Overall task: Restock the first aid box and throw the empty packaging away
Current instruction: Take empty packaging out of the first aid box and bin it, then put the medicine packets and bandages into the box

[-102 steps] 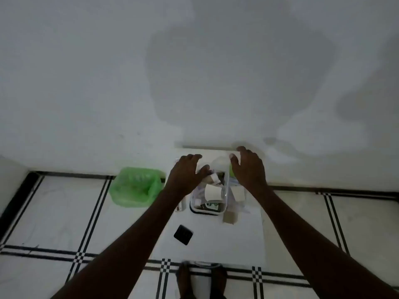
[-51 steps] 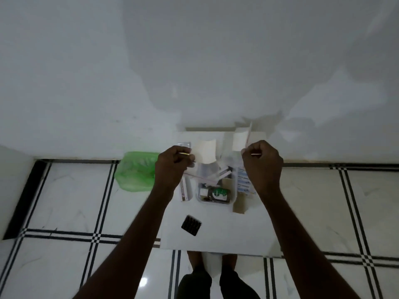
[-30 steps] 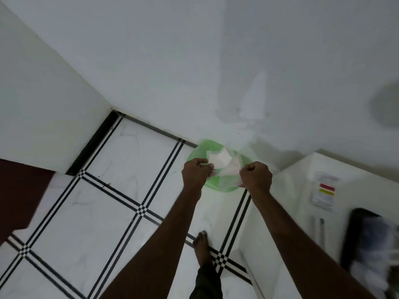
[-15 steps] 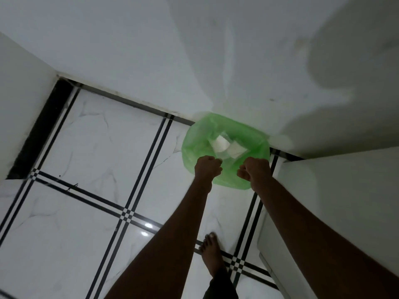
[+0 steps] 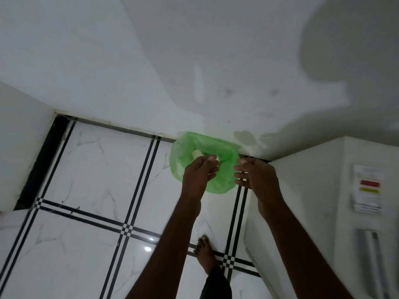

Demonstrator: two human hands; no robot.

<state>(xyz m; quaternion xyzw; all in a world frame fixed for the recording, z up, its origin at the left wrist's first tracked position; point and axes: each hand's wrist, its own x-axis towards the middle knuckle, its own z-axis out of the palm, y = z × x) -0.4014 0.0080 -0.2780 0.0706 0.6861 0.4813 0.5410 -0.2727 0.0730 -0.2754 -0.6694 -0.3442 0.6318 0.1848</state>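
**Wrappers dropped, hands empty over the bin**

Both hands loose and holding nothing: left hand [image 5: 199,172] half curled with fingers slack, right hand [image 5: 254,173] spread with fingers apart. Half a second ago, fists closed at the rim of the green bin bag [image 5: 204,162]; a second ago, pale paper wrappers pinched between them. Now let go, with a pale scrap [image 5: 197,153] lying inside the bag just past the left fingertips. Whether that scrap is all of the packaging cannot be told, as the left hand covers part of the opening.

Judged from this: the throw-away step looks done for this batch. First aid box out of view here; seen earlier on the white table, open with supplies inside and a few loose items beside it. Probably a turn back to that table next, to check for remaining packets and to close the box.

Outward from the bag: standing on the floor, pushed up against the base of the white wall [image 5: 194,61]. Glossy white marble-look floor tiles [image 5: 97,169] crossed by black double lines, a lamp glint near the middle. A bare foot [image 5: 206,255] planted below the hands. At right, a white cabinet [image 5: 302,190] bearing a label [image 5: 368,188] with red and yellow bars, blurred. Dim, shadowed light throughout.
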